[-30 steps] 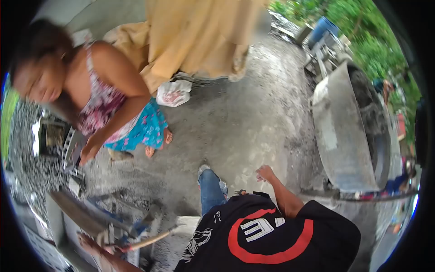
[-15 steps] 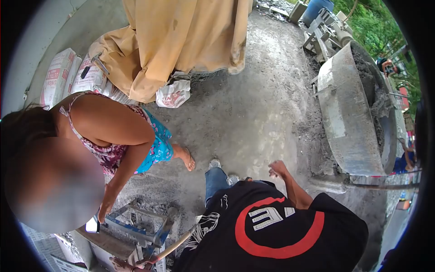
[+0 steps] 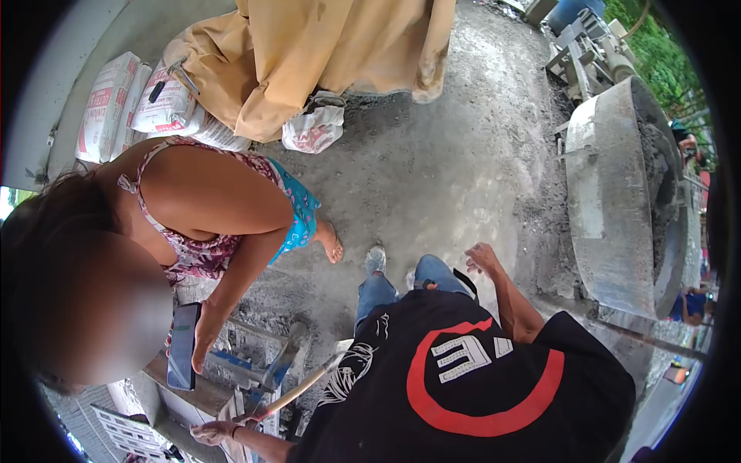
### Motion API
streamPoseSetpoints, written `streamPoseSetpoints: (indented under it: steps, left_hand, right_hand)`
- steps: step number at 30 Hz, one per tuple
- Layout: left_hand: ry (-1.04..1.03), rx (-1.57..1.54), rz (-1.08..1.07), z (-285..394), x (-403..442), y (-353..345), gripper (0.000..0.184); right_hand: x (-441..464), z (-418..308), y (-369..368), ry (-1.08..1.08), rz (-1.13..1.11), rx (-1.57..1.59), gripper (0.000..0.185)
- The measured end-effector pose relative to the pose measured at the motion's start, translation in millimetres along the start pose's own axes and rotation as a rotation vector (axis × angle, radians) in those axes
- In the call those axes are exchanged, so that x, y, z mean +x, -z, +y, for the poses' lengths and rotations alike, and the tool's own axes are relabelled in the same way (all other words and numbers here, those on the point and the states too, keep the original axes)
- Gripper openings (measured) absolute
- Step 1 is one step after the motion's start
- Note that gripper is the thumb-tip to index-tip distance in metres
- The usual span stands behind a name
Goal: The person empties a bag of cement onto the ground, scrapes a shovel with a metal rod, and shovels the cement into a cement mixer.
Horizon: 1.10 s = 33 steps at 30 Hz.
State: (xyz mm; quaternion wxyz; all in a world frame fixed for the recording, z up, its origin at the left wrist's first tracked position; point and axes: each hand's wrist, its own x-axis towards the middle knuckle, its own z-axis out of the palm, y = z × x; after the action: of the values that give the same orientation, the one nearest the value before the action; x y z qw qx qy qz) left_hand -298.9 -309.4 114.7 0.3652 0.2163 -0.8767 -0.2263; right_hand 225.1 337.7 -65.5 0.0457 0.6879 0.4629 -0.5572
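Observation:
My left hand [image 3: 214, 433], low in the view, is next to a metal and wood frame [image 3: 202, 395]. Its fingers look loosely extended, though small and partly unclear. Close to its wrist is the reddish end of a long wooden handle [image 3: 299, 388], which slants up toward my side; the hand does not appear wrapped around it. My right hand [image 3: 483, 259] hangs in front of my body with fingers loosely bent and apart, nothing in it. Beside me on the left, another person holds a phone [image 3: 184, 346] in their hand [image 3: 206, 337].
A large round metal mixing pan [image 3: 611, 204] with grey mix stands at right, a long bar [image 3: 648, 339] near it. Cement bags [image 3: 108, 108] lean by the left wall, beside a tan tarp [image 3: 297, 65] and a crumpled bag [image 3: 315, 129]. The ground [image 3: 432, 170] is dusty concrete.
The other person has raised the phone, its screen now showing. My left hand and forearm have come further into view. One of my knees has come forward; my right hand stays raised.

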Motion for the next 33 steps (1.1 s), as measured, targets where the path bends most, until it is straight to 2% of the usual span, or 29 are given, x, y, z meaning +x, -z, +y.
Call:
streamPoseSetpoints:
  steps: [1,2,4,5,7,8,9,11,12,13,15,16,18,19,21,27,28,33]
  left_hand:
    - [-0.029,0.058,0.087,13.0,-15.6,4.8,0.057]
    - [-0.039,0.081,0.015,41.4,-44.5,15.1,0.056]
    - [0.126,-0.003,-0.071,96.2,-106.9,15.4,0.045]
    - [-0.465,-0.066,-0.08,67.1,-130.3,1.8,0.031]
    - [-0.347,-0.248,-0.271,113.0,-206.5,-10.1,0.023]
    - [-0.185,-0.389,-0.435,106.9,-247.0,-29.8,0.025]
    - [-0.076,-0.315,-0.648,115.3,-284.2,-35.9,0.024]
    - [0.306,-0.455,-1.216,112.5,-358.0,-42.8,0.021]
    - [0.253,-0.328,-1.415,72.2,-389.3,-72.0,0.019]
    - [0.415,-0.298,-1.535,85.0,-419.0,-57.2,0.018]
    - [0.356,-0.055,-1.687,104.8,-468.0,-45.7,0.021]
    - [0.361,-0.06,-1.669,106.3,-485.6,-48.9,0.021]
    - [0.408,-0.041,-1.819,112.5,-517.8,-54.5,0.021]
    - [0.412,-0.043,-1.808,119.9,-529.6,-53.8,0.021]
    - [0.13,-0.132,-1.857,147.6,-546.7,-48.3,0.022]
    - [0.149,-0.204,-1.843,203.6,-585.1,-56.5,0.025]
    - [0.178,-0.185,-1.768,214.3,-593.6,-48.3,0.022]
    - [0.164,-0.086,-1.806,218.8,-619.4,-43.5,0.024]
  right_hand:
    - [2.6,0.9,2.9,0.002,-0.007,0.0,0.03]
    - [4.6,1.8,6.1,-0.009,0.007,0.004,0.031]
    - [8.3,6.0,16.4,-0.019,0.027,0.017,0.031]
    - [10.5,9.4,22.5,-0.015,0.025,0.044,0.032]
    - [16.1,13.7,36.7,-0.006,0.021,0.076,0.033]
    - [20.3,17.5,43.9,0.012,0.022,0.107,0.033]
    - [24.5,24.4,52.6,0.03,0.018,0.131,0.034]
    - [34.3,38.7,74.7,0.033,-0.016,0.131,0.034]
    - [38.8,47.4,87.3,0.031,0.002,0.166,0.034]
    - [44.7,55.5,100.0,0.033,0.018,0.202,0.034]
    - [55.0,76.1,128.2,0.015,0.038,0.244,0.035]
    - [60.0,91.6,141.6,0.024,0.022,0.239,0.035]
    - [68.9,123.0,165.7,0.017,0.082,0.287,0.036]
    - [72.6,137.7,174.9,0.02,0.072,0.284,0.036]
    - [78.5,163.8,190.4,-0.125,0.108,0.316,0.035]
    - [76.6,196.3,215.3,-0.244,0.102,0.289,0.034]
    - [78.5,193.9,216.8,-0.21,0.109,0.311,0.033]
    - [114.5,192.7,234.2,-0.062,0.132,0.351,0.031]
